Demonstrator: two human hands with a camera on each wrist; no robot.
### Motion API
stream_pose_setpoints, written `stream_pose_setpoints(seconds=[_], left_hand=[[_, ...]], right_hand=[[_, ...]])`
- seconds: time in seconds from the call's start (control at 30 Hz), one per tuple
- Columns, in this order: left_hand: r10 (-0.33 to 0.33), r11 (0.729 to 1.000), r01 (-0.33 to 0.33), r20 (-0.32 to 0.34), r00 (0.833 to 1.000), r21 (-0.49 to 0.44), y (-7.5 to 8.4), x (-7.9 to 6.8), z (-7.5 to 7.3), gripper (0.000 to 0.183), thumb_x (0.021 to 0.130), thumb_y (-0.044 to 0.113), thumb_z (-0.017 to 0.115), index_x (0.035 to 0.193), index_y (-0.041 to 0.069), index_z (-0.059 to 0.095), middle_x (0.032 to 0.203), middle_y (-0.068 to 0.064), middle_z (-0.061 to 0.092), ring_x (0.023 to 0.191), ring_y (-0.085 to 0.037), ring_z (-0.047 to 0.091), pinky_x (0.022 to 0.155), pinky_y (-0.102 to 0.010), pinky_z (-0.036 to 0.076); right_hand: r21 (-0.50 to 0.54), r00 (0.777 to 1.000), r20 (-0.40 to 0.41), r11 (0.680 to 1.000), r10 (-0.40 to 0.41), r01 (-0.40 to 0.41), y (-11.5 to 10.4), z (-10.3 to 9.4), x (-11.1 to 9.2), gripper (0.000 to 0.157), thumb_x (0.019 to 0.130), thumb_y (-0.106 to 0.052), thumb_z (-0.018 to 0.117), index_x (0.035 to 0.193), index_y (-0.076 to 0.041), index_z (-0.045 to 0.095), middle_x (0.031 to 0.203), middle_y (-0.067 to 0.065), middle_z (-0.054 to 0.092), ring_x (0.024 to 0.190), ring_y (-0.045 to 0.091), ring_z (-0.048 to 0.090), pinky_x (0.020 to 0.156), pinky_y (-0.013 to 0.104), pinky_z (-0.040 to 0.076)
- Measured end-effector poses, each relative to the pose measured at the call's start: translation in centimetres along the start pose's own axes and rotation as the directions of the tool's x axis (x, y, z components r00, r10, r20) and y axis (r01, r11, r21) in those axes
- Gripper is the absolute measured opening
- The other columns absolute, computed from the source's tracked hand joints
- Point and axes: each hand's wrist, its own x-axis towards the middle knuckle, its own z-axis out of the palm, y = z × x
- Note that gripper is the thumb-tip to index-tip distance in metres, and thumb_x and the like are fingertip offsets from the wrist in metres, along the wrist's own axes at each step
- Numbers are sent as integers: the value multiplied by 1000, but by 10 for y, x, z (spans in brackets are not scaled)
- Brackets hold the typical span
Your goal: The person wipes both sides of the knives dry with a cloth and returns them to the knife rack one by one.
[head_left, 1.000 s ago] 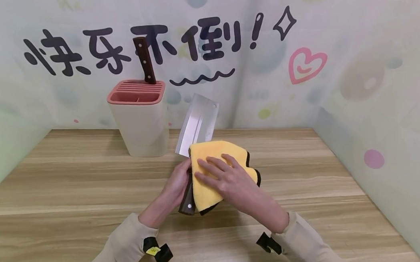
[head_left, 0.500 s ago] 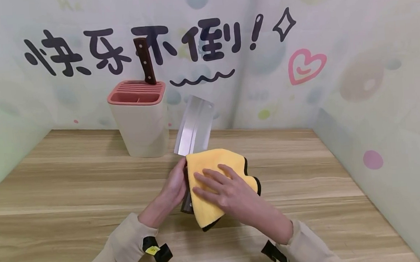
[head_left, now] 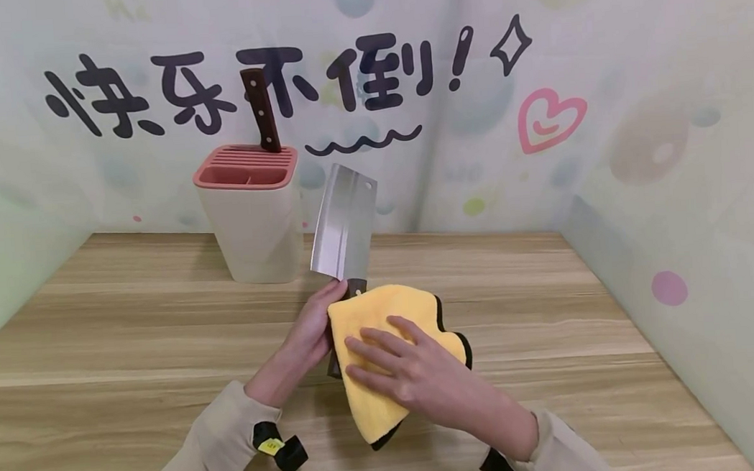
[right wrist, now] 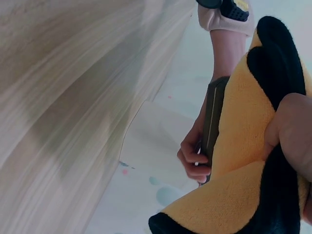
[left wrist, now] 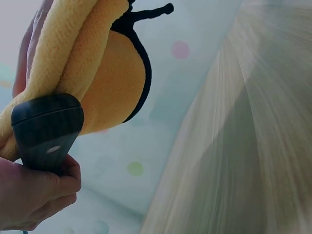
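In the head view a cleaver [head_left: 345, 223] points up and away, its broad steel blade bare and tilted. My left hand [head_left: 311, 326] grips its dark riveted handle, whose butt end [left wrist: 48, 131] faces the left wrist camera. A folded yellow cloth [head_left: 362, 315] with black edging lies over the handle and hides most of it. On the cloth is my right hand [head_left: 411, 370], fingers spread across its top. The right wrist view shows that hand's thumb [right wrist: 292, 131] pressed into the cloth from below, pinching it against the fingers.
A white knife block [head_left: 254, 236] with a pink slotted top stands at the back left of the wooden table [head_left: 131, 351]. One dark-handled knife [head_left: 260, 109] sits upright in it. A printed backdrop [head_left: 476, 164] rises right behind the table.
My right hand and the cloth have slid down toward me, off the blade and along the handle. More of the blade and the handle's top now shows. The left hand keeps its grip.
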Motion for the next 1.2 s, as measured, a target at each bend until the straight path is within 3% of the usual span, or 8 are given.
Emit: stream_pose_setpoints(seconds=[0.17, 0.33, 0.53, 0.8, 1.0, 1.2], left_hand=[[-4, 1000, 4, 2, 1000, 15, 1, 0, -1, 38, 97, 23, 35, 122, -7, 37, 87, 1, 58, 72, -7, 58, 65, -20, 50], [-17, 999, 18, -29, 999, 30, 4, 0, 0, 43, 97, 22, 36, 129, -7, 34, 93, -1, 57, 79, -7, 59, 68, -20, 50], [-15, 999, 16, -22, 1000, 51, 5, 1, -2, 42, 97, 21, 36, 128, -7, 34, 93, -1, 56, 85, -8, 58, 72, -21, 49], [0, 1000, 0, 15, 1000, 6, 7, 1, -2, 41, 98, 20, 34, 127, -9, 32, 95, -3, 54, 87, -9, 56, 77, -21, 46], [-31, 999, 33, 59, 998, -39, 10, -3, 0, 36, 99, 20, 29, 124, -5, 32, 98, -5, 51, 87, -9, 55, 76, -22, 46], [-51, 998, 52, 40, 998, -24, 10, -4, 1, 32, 98, 21, 27, 119, -2, 35, 96, -2, 51, 82, -8, 55, 72, -21, 47]], right_hand=[[-30, 1000, 8, 999, -12, 12, -3, -3, 2, 36, 75, -17, 64, 111, -23, 62, 123, 3, 53, 111, 19, 50, 92, 41, 38], [-75, 999, 19, 997, -34, 35, -6, -5, 2, 35, 76, -20, 63, 111, -24, 62, 123, 2, 54, 109, 17, 51, 91, 40, 39], [-108, 996, 16, 991, -82, 84, -11, -8, 3, 31, 78, -20, 59, 109, -24, 63, 120, 1, 56, 108, 17, 51, 91, 40, 39], [-142, 989, 17, 979, -145, 146, -14, -11, 2, 29, 86, -19, 45, 107, -26, 64, 120, 0, 56, 111, 17, 49, 92, 41, 39], [-134, 987, 17, 978, -159, 160, -12, -9, -2, 29, 85, -21, 51, 111, -26, 62, 125, -1, 52, 114, 17, 47, 92, 40, 38], [-104, 990, 13, 984, -141, 142, -5, -4, -6, 35, 79, -20, 59, 114, -26, 61, 126, -3, 51, 114, 16, 47, 94, 40, 38]])
